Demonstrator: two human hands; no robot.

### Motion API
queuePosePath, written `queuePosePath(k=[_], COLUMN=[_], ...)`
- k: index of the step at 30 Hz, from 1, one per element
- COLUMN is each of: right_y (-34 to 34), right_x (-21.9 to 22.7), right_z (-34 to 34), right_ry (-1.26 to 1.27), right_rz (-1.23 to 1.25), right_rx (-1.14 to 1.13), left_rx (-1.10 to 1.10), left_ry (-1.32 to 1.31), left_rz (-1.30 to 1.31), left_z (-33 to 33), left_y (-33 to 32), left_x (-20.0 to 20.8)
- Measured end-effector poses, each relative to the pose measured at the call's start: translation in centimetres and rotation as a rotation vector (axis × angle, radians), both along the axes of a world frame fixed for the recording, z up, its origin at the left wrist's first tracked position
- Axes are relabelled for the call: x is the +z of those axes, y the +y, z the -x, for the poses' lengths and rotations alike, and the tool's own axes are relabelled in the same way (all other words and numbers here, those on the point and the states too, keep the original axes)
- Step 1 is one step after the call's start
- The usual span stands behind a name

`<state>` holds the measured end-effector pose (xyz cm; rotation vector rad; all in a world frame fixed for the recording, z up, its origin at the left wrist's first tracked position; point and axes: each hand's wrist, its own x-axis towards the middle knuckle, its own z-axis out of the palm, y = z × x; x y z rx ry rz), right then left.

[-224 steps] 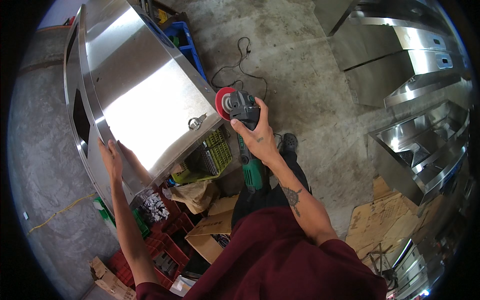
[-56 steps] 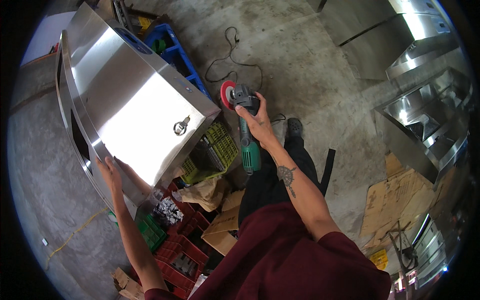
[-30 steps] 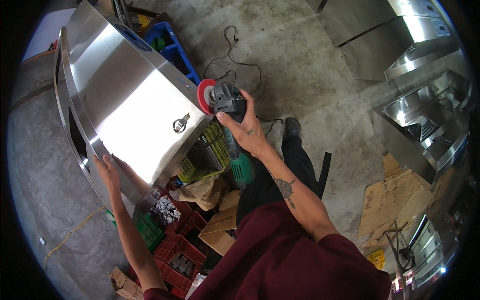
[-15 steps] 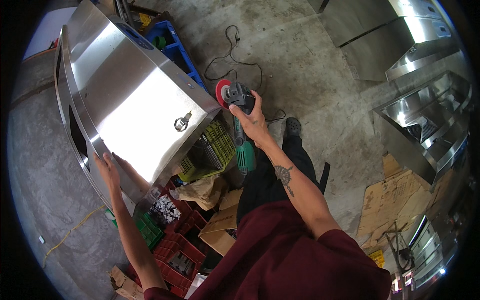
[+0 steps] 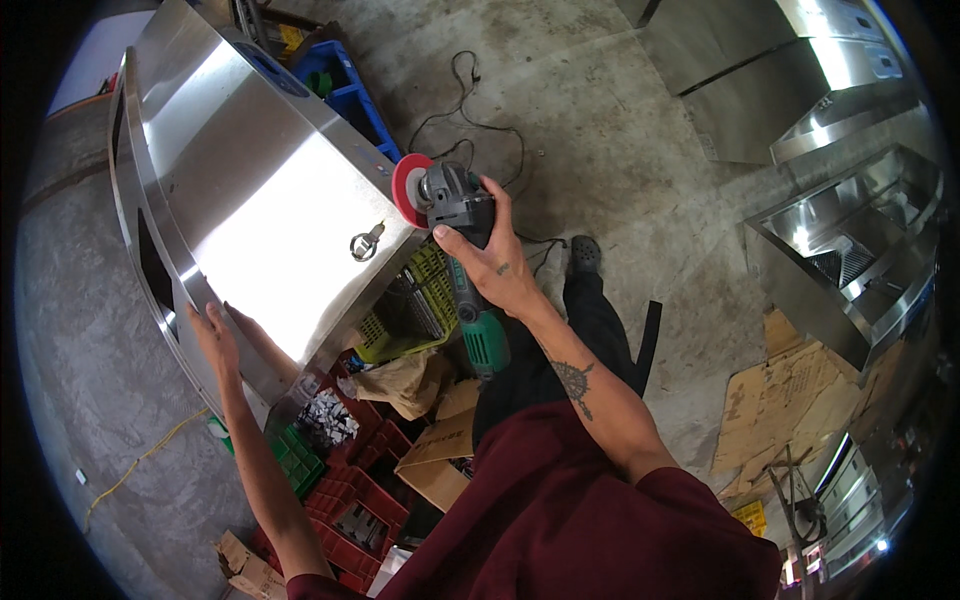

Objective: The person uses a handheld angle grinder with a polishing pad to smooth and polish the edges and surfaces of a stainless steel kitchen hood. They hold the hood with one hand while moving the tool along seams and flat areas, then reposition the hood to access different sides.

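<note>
My right hand (image 5: 496, 258) is wrapped round the head of a black and green angle grinder (image 5: 462, 210). Its red disc (image 5: 410, 190) stands on edge at the right edge of a shiny stainless steel cabinet (image 5: 250, 200); whether it touches the metal I cannot tell. The green end of the grinder hangs down toward my legs. With fingers stretched out, my left hand (image 5: 214, 340) lies against the cabinet's raised near-left rim. A ring-shaped dark metal piece with a short tab (image 5: 366, 242) is on the cabinet's top face.
Below the cabinet are a yellow-green crate (image 5: 430, 300), red crates (image 5: 350, 500), a green crate (image 5: 296, 458) and a cardboard box (image 5: 440, 455). A blue bin (image 5: 355, 95) stands behind. A black cord (image 5: 465, 110) curls on the floor. Steel units (image 5: 850, 260) and flattened cardboard (image 5: 775, 400) lie to the right.
My right hand has brought the grinder left and upward toward me, its disc now overlapping the cabinet's right edge. My left hand has stayed at the rim.
</note>
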<state>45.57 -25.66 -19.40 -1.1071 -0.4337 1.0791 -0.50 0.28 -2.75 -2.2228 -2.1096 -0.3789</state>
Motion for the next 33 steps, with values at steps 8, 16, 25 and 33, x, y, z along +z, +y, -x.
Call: queuePosePath(k=[8, 16, 25, 33], right_y=[1.5, 0.6, 0.3, 0.7], right_x=[-5.6, -9.2, -7.2, -5.6], right_z=[-0.1, -1.2, -1.9, -1.9], right_ry=[-0.035, 0.032, 0.043, -0.005], right_rz=[0.233, 0.379, 0.301, 0.299], right_rx=[0.013, 0.049, 0.063, 0.080], left_rx=[-0.014, -0.105, -0.038, -0.066], left_ry=[-0.029, 0.010, -0.053, 0.028], left_rz=[-0.010, -0.014, 0.027, -0.014], left_z=[0.3, 0.7, -1.2, -0.4], left_y=[0.2, 0.2, -1.1, -0.5], left_x=[0.0, -0.6, -0.1, 0.0])
